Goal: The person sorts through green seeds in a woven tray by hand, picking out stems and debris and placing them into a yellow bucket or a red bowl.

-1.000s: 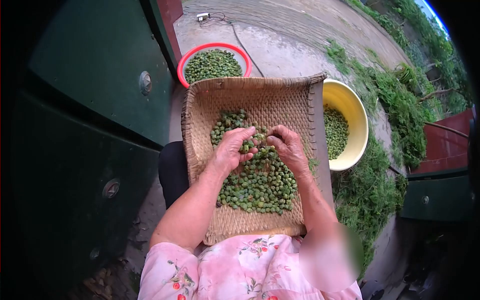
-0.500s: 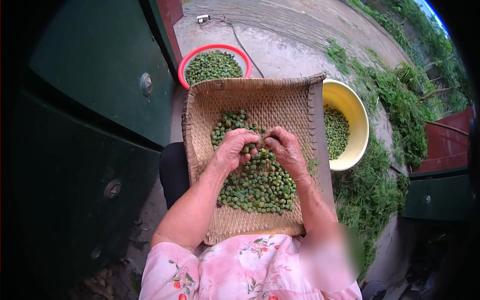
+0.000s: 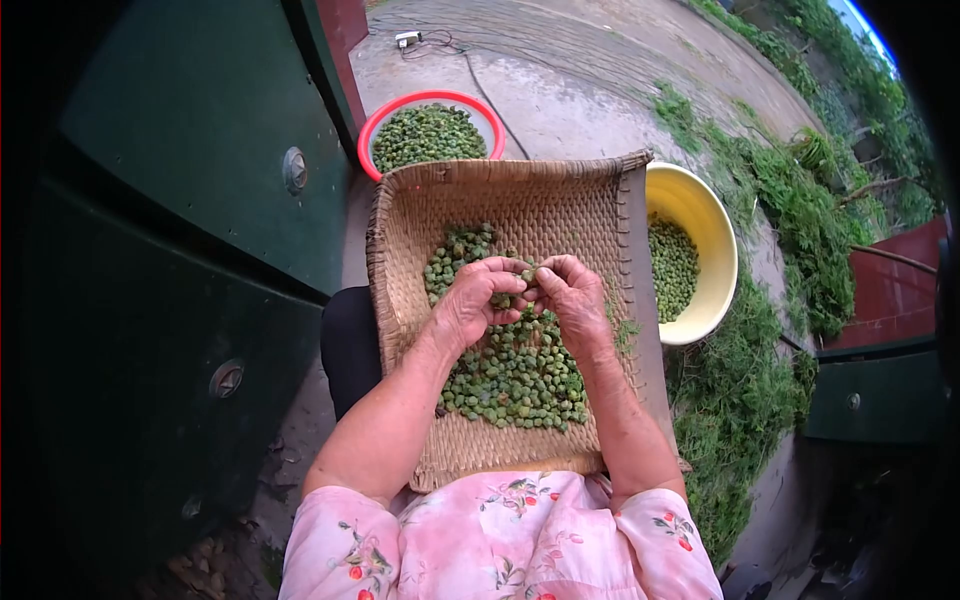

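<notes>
left hand (image 3: 478, 300) is curling its fingers around a few green fruits (image 3: 503, 300); right hand (image 3: 577, 305) is pinching a single fruit (image 3: 529, 276) against the left fingertips. both are working just above the woven tray (image 3: 570, 200), where the loose pile (image 3: 520, 380) is lying. the close grip is probably giving the right fingers a steady backstop. tray seems to be resting on the lap (hidden), its upturned far edge likely keeping round stuff in. yellow bucket (image 3: 717, 250) is standing just right, red-rimmed basin (image 3: 432, 95) is sitting beyond; both are holding similar fruit, reachable i'd judge. pile is looking small-grained, roundish, bumpy, mid-green, some brownish bits upper left.
</notes>
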The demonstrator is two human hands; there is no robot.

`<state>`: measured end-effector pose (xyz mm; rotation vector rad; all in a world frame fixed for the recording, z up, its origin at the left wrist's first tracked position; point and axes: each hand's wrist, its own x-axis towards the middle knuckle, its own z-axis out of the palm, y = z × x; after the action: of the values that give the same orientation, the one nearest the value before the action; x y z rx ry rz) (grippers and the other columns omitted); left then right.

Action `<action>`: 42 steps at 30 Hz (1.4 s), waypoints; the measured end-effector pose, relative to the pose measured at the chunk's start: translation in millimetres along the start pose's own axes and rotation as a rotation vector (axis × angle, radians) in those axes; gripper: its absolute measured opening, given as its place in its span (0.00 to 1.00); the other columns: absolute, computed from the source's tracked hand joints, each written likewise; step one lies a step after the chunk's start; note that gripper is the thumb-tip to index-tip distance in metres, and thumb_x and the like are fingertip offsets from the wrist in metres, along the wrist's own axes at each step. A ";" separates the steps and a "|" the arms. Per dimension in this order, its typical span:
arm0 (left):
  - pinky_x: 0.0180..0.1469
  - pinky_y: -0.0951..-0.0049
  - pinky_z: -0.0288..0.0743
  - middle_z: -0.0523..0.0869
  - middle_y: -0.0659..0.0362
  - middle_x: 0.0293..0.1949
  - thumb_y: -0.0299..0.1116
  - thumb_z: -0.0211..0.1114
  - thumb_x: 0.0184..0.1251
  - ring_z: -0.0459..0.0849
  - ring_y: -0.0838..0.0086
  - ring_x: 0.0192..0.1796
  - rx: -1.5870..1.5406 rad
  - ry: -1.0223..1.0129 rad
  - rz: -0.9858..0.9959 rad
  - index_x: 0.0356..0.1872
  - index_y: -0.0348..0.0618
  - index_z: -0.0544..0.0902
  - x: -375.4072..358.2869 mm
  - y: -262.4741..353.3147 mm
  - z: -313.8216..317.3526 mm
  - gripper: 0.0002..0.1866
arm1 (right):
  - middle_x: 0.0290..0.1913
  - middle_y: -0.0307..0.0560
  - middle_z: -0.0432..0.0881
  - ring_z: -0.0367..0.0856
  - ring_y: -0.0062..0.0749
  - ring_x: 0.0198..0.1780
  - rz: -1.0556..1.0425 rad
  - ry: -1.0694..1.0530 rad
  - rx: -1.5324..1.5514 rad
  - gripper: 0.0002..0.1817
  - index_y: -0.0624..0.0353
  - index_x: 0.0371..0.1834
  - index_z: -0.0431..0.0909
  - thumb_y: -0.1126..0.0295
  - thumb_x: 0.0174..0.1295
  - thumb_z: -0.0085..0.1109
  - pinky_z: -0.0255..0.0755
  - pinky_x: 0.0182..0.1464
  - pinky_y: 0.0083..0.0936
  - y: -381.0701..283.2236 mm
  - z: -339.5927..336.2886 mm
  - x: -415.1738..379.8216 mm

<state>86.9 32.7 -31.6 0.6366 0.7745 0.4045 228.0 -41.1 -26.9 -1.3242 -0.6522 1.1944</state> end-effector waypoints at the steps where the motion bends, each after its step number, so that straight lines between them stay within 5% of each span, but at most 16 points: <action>1: 0.25 0.77 0.75 0.81 0.63 0.33 0.29 0.64 0.58 0.79 0.79 0.29 0.021 -0.011 0.003 0.41 0.42 0.79 -0.3 0.2 1.1 0.10 | 0.31 0.42 0.79 0.81 0.23 0.29 -0.004 0.003 -0.015 0.05 0.63 0.39 0.74 0.72 0.64 0.55 0.73 0.28 0.17 1.5 0.1 0.5; 10: 0.20 0.81 0.71 0.80 0.64 0.25 0.31 0.67 0.56 0.78 0.81 0.24 0.139 0.077 -0.006 0.35 0.41 0.80 -1.7 -2.2 5.0 0.08 | 0.29 0.39 0.77 0.74 0.17 0.23 -0.050 0.323 -0.141 0.04 0.62 0.37 0.74 0.74 0.63 0.52 0.68 0.23 0.15 12.9 -6.8 6.4; 15: 0.31 0.74 0.75 0.81 0.60 0.34 0.31 0.63 0.59 0.80 0.77 0.33 -0.068 0.063 -0.005 0.40 0.44 0.79 2.3 -2.3 -6.1 0.09 | 0.29 0.40 0.78 0.75 0.18 0.26 -0.255 0.403 0.083 0.09 0.64 0.45 0.76 0.76 0.64 0.49 0.71 0.27 0.15 -24.6 25.2 1.5; 17: 0.33 0.72 0.77 0.81 0.59 0.37 0.31 0.62 0.61 0.80 0.75 0.35 -0.226 0.014 0.148 0.42 0.44 0.78 -0.1 -5.1 0.9 0.10 | 0.32 0.41 0.79 0.78 0.23 0.29 -0.275 0.210 -0.046 0.12 0.59 0.45 0.79 0.78 0.61 0.50 0.72 0.31 0.19 -42.1 55.9 -13.6; 18: 0.34 0.71 0.78 0.81 0.58 0.39 0.30 0.62 0.61 0.81 0.74 0.36 -0.305 -0.011 0.227 0.43 0.44 0.77 -1.9 -6.8 3.8 0.10 | 0.33 0.42 0.79 0.79 0.32 0.34 -0.574 -0.034 -0.267 0.14 0.57 0.45 0.80 0.79 0.58 0.49 0.72 0.37 0.23 -37.6 70.3 -13.9; 19: 0.36 0.70 0.80 0.80 0.57 0.39 0.31 0.60 0.63 0.81 0.72 0.37 -0.254 -0.012 0.142 0.44 0.42 0.76 4.2 -7.3 -5.5 0.10 | 0.46 0.48 0.80 0.78 0.37 0.51 -0.730 -0.256 -0.457 0.17 0.57 0.51 0.78 0.75 0.57 0.57 0.72 0.52 0.27 -42.5 84.0 -22.7; 22: 0.38 0.70 0.82 0.80 0.56 0.37 0.34 0.60 0.66 0.81 0.71 0.38 -0.285 0.023 -0.006 0.43 0.40 0.76 7.3 -0.5 -9.8 0.10 | 0.50 0.55 0.74 0.72 0.40 0.56 -1.009 -0.500 -0.562 0.12 0.56 0.46 0.77 0.71 0.60 0.53 0.67 0.56 0.39 -32.9 118.7 -46.9; 26: 0.39 0.68 0.81 0.80 0.56 0.34 0.41 0.58 0.68 0.81 0.69 0.36 -0.554 -0.246 0.107 0.38 0.39 0.78 8.7 -6.4 -12.4 0.13 | 0.44 0.46 0.83 0.78 0.32 0.48 -0.671 -0.068 -0.373 0.11 0.60 0.48 0.77 0.72 0.65 0.52 0.71 0.52 0.31 -27.7 88.1 -43.8; 27: 0.39 0.68 0.80 0.81 0.56 0.33 0.45 0.56 0.70 0.81 0.69 0.36 -0.600 -0.018 0.146 0.37 0.40 0.78 29.6 -15.2 -23.2 0.17 | 0.44 0.46 0.82 0.78 0.28 0.45 -0.541 0.092 -0.256 0.10 0.60 0.47 0.77 0.71 0.66 0.50 0.72 0.47 0.26 -22.3 76.6 -34.8; 30: 0.42 0.67 0.79 0.80 0.58 0.32 0.47 0.58 0.69 0.81 0.71 0.36 -0.437 0.045 0.184 0.36 0.41 0.78 5.2 3.0 -2.2 0.17 | 0.40 0.42 0.80 0.77 0.23 0.36 -0.175 0.394 0.054 0.13 0.59 0.45 0.75 0.62 0.71 0.46 0.71 0.34 0.20 8.0 36.4 -9.4; 33: 0.42 0.67 0.77 0.81 0.58 0.33 0.53 0.56 0.67 0.81 0.70 0.37 -0.334 0.021 0.265 0.36 0.41 0.79 10.3 -4.1 -2.7 0.22 | 0.38 0.41 0.78 0.77 0.27 0.35 0.286 0.254 0.551 0.19 0.57 0.47 0.73 0.53 0.70 0.45 0.69 0.32 0.23 36.7 19.8 -9.0; 42: 0.46 0.71 0.75 0.82 0.60 0.32 0.62 0.54 0.63 0.79 0.77 0.37 -0.046 -0.006 0.339 0.35 0.40 0.81 -1.8 -8.7 9.3 0.29 | 0.47 0.40 0.74 0.72 0.31 0.42 0.292 0.135 0.709 0.24 0.53 0.48 0.72 0.43 0.68 0.43 0.70 0.36 0.34 39.6 36.6 -9.3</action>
<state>93.6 21.8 -31.3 0.7273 0.6498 0.7282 180.8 -42.5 -54.7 -0.8910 0.0841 1.3810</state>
